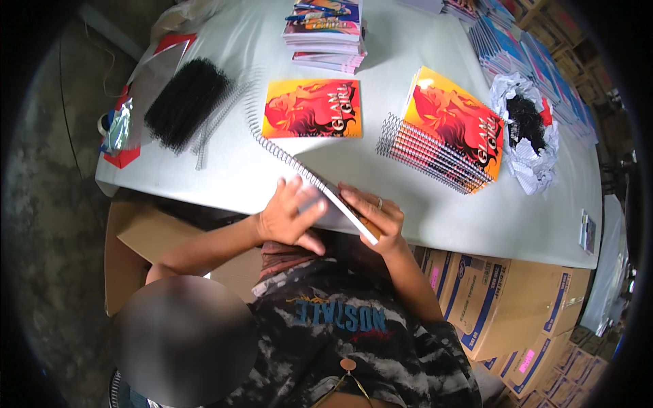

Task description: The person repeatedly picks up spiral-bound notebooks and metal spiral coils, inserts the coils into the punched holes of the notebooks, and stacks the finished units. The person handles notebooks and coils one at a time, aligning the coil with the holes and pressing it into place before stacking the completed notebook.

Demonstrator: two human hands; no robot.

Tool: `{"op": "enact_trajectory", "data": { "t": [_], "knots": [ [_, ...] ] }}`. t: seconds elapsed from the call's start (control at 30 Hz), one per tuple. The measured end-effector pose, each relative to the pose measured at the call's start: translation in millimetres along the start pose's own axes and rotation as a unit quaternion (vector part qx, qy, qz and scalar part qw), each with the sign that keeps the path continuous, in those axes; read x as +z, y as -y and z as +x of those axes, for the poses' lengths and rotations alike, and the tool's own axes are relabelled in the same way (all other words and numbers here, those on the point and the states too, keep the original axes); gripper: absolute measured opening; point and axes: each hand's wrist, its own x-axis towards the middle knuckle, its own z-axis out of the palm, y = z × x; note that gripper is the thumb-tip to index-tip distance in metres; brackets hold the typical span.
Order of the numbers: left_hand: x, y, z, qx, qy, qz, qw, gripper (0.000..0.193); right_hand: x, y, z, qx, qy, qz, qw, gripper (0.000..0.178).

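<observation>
My right hand (382, 219) grips a thin notebook (355, 219) on edge, its white page edges facing up, at the near side of the table. A long dark spiral wire (275, 151) runs from the notebook's far end, curving away to the far left. Beside the wire and notebook, my left hand (292, 212) has its fingers spread and slightly blurred; whether it touches the coil I cannot tell. Ahead lies a notebook with a red and orange cover (309, 109). To the right rests a fanned stack of spiral-bound notebooks (452, 129) with the same cover.
A bundle of black spiral wires (189, 102) lies at the left, near red and clear packaging (122, 153). Far ahead stands a notebook stack (325, 37) with pens on top. Crumpled wrapping (534, 166) holds black material at the right. Cardboard boxes (507, 292) stand below the table (544, 231).
</observation>
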Motion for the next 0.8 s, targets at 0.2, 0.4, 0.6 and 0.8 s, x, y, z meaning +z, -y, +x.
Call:
{"op": "enact_trajectory", "data": {
  "t": [0.2,0.4,0.6,0.8],
  "knots": [
    [-19.3,21.4,55.7,-0.076,-0.061,0.112,0.989,0.100,13.1,13.5,2.8,0.011,0.044,0.036,0.998,0.029],
    [-4.2,15.0,35.2,0.071,-0.122,0.168,0.976,0.085,8.7,9.8,4.0,0.023,0.016,0.027,0.999,0.034],
    [20.4,-4.2,0.2,-0.009,0.029,0.007,1.000,0.097,15.4,0.1,-0.6,0.051,-0.024,0.031,0.998,0.038],
    [-14.9,4.7,79.9,-0.014,-0.066,0.144,0.987,0.091,22.0,4.0,4.9,0.031,0.031,0.040,0.998,0.039]
  ]
}}
